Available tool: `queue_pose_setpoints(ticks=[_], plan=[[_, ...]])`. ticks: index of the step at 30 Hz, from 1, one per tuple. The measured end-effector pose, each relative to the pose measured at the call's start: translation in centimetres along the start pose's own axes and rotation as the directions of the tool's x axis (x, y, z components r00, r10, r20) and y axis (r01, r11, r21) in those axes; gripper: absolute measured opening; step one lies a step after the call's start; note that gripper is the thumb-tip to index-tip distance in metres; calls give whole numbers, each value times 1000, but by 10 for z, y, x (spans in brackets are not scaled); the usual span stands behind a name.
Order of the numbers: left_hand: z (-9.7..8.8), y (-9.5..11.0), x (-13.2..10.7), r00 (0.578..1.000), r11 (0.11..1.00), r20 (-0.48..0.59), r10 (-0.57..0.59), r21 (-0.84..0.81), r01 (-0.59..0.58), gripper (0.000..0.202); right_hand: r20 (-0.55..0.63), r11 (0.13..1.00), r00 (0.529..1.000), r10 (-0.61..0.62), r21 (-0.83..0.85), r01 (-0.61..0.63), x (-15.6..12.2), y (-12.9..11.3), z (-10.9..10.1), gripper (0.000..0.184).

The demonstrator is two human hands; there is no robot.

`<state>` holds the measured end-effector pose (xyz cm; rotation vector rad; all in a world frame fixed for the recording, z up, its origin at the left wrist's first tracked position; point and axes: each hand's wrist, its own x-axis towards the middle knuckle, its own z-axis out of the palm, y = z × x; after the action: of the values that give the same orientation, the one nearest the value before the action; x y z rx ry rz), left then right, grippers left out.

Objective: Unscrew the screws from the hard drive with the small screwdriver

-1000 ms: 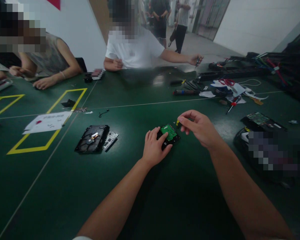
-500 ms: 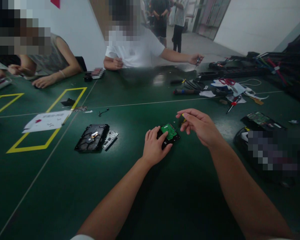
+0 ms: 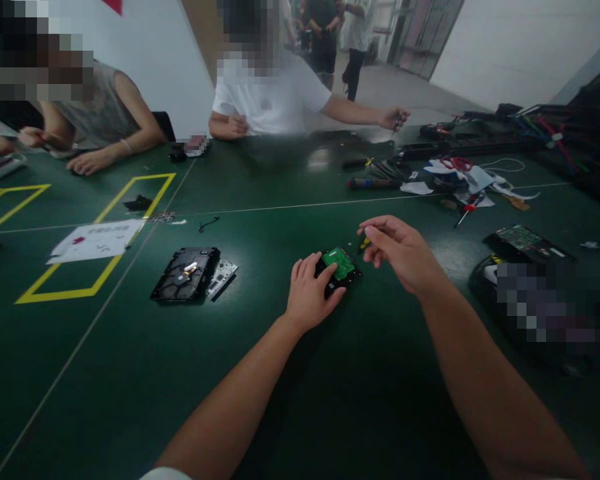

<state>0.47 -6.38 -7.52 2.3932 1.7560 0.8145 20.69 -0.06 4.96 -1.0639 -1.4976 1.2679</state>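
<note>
A black hard drive with a green circuit board (image 3: pixel 341 264) lies on the green table, board side up. Across its left part rests my left hand (image 3: pixel 311 288), fingers on top and thumb along the near edge, gripping it. My right hand (image 3: pixel 394 250) is raised just right of the drive. Between its thumb and fingers is a small screwdriver (image 3: pixel 365 243) with a yellow and black handle, its tip too dark to make out. A tiny screw (image 3: pixel 349 244) lies beyond the drive.
Left of my hands lie an opened black drive casing (image 3: pixel 184 275) and a loose circuit board (image 3: pixel 222 279). At right are another board (image 3: pixel 525 241), a red screwdriver (image 3: pixel 467 212) and a dark bag (image 3: pixel 500 300). Two people sit across the table (image 3: pixel 260 373).
My right hand has turned slightly, with the screwdriver still pinched in it. The left hand stays on the drive. The whole view has shifted a little.
</note>
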Motion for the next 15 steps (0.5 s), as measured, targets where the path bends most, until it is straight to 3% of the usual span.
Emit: queue_pose_setpoints(ticks=[4,9,15], plan=[[0,0,0,1000,1000,-6,0,3,0,54,14,999,1000,21,35,-21,0,0,-1,24],[0,0,0,1000,1000,1,2,3,-2,55,56,998,998,11,-61,-7,-2,-4,1,24],[-2,0,1,1000,1000,6,5,0,-5,55,-44,995,999,28,-92,-32,-1,0,1,38]])
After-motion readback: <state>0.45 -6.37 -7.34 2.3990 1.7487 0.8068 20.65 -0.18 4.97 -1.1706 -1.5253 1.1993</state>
